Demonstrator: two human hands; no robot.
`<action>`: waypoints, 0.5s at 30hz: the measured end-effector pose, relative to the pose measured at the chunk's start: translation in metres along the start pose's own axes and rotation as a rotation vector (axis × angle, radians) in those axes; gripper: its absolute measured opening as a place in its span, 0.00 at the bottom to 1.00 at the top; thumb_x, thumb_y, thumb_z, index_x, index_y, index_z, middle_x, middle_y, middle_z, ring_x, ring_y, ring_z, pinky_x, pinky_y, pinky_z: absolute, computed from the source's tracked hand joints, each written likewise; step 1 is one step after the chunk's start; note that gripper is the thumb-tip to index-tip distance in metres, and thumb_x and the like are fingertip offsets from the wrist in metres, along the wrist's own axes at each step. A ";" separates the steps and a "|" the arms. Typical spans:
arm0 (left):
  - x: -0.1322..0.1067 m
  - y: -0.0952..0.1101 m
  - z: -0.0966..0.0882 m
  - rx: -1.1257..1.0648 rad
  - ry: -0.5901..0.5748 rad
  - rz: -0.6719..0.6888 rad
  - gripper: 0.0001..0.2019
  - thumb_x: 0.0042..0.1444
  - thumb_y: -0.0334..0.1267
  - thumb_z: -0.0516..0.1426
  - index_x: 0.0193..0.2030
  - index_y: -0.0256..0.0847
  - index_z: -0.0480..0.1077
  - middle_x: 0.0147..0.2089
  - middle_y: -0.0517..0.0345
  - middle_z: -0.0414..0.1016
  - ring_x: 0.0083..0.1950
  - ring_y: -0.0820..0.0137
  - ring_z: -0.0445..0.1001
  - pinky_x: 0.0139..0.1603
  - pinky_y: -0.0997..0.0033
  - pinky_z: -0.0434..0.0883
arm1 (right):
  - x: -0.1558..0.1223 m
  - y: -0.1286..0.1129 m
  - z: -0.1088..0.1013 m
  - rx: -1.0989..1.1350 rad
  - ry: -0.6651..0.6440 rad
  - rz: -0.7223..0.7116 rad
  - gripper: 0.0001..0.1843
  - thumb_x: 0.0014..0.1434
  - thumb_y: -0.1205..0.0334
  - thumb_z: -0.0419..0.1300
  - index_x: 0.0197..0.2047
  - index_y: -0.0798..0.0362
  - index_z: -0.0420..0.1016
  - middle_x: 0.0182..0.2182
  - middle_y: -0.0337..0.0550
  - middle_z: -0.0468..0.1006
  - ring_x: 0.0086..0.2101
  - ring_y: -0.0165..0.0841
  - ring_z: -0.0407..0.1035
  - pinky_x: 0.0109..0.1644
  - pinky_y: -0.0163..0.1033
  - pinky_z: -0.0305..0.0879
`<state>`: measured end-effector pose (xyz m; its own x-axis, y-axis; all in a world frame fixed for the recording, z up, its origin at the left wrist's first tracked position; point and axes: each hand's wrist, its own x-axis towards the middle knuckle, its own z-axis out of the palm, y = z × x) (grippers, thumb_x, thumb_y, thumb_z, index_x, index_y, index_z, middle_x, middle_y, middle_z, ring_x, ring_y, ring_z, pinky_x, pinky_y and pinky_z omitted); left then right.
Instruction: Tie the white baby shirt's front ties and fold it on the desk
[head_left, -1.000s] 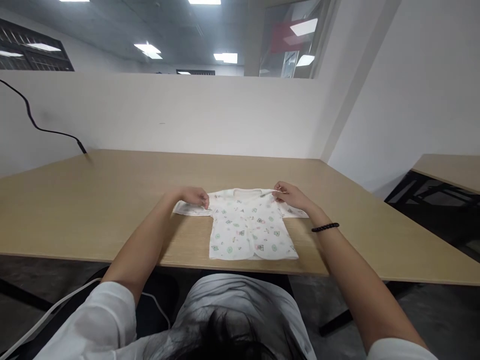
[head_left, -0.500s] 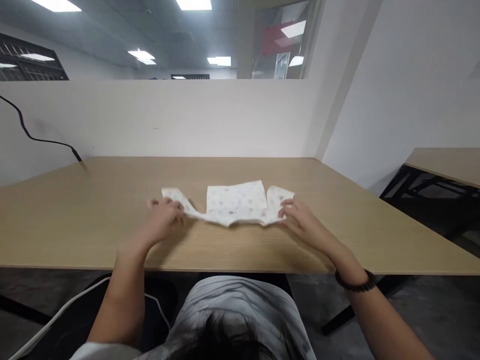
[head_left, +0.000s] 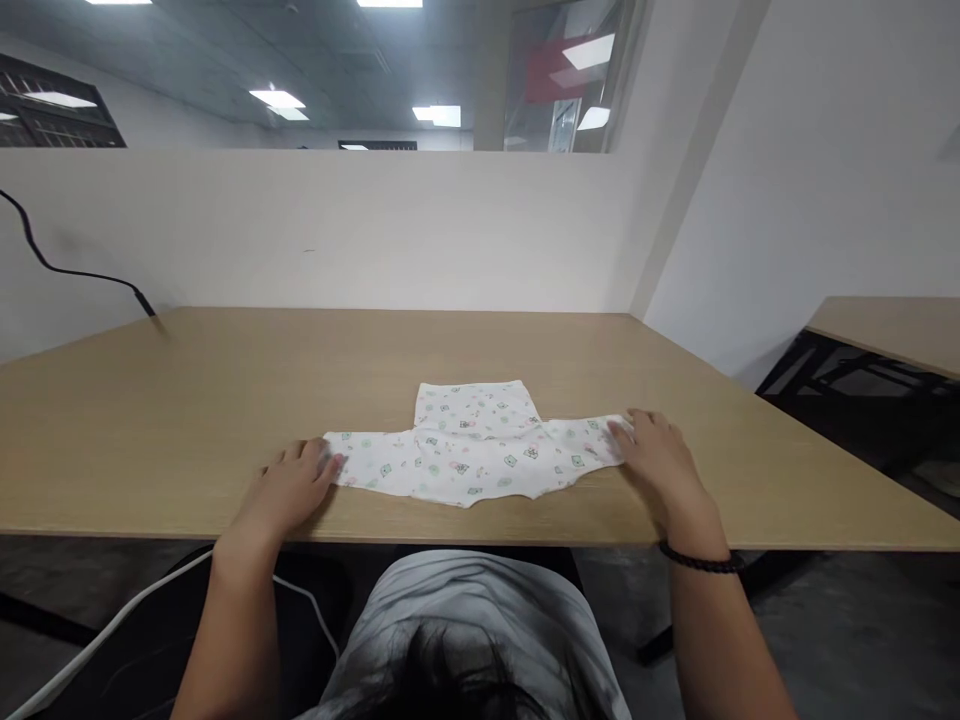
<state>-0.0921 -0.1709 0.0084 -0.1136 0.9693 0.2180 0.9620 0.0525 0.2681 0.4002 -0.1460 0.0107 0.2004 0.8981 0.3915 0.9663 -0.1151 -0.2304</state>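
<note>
A small white long-sleeved baby shirt with a print of little green, pink and dark figures lies spread on the wooden table. Its sleeves stretch out to both sides, the body points away from me and the neckline faces me. At the end of the left sleeve, my left hand is closed on the cuff, thumb over the fabric. My right hand holds the other cuff between thumb and fingers. A slight crease runs across the shirt's chest.
The wooden table ends at a white partition at the back. A black cable hangs onto its far left corner. Another table stands at the right, beyond the main table's edge. A white cable runs below on the left.
The shirt was partly raised and bunched; now it lies flatter and nearer to me, sleeves pulled straight. My left hand moved left and toward me, my right hand outward to the right.
</note>
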 end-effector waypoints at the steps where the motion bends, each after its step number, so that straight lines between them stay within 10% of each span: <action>1: 0.000 -0.004 0.003 0.023 0.006 -0.064 0.24 0.60 0.51 0.47 0.50 0.34 0.71 0.55 0.29 0.72 0.56 0.40 0.71 0.52 0.41 0.65 | 0.004 0.006 0.005 -0.046 -0.077 0.043 0.21 0.62 0.50 0.54 0.44 0.59 0.77 0.45 0.68 0.77 0.47 0.57 0.71 0.45 0.55 0.67; 8: 0.000 -0.008 0.001 -0.191 0.045 -0.002 0.16 0.55 0.48 0.49 0.40 0.39 0.70 0.42 0.43 0.77 0.46 0.51 0.75 0.48 0.56 0.70 | 0.009 0.029 -0.001 0.351 -0.257 0.071 0.11 0.48 0.52 0.63 0.26 0.52 0.75 0.27 0.49 0.80 0.28 0.42 0.72 0.31 0.41 0.64; 15: -0.001 0.000 0.004 -0.951 0.262 -0.179 0.19 0.46 0.47 0.61 0.42 0.44 0.61 0.33 0.60 0.73 0.32 0.65 0.73 0.31 0.69 0.70 | -0.011 0.008 -0.035 0.769 0.087 0.239 0.16 0.50 0.46 0.62 0.28 0.51 0.72 0.23 0.41 0.73 0.25 0.35 0.68 0.28 0.38 0.64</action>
<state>-0.0909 -0.1706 0.0040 -0.3983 0.8767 0.2698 0.3399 -0.1322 0.9311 0.4119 -0.1717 0.0358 0.4298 0.8461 0.3153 0.5206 0.0531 -0.8521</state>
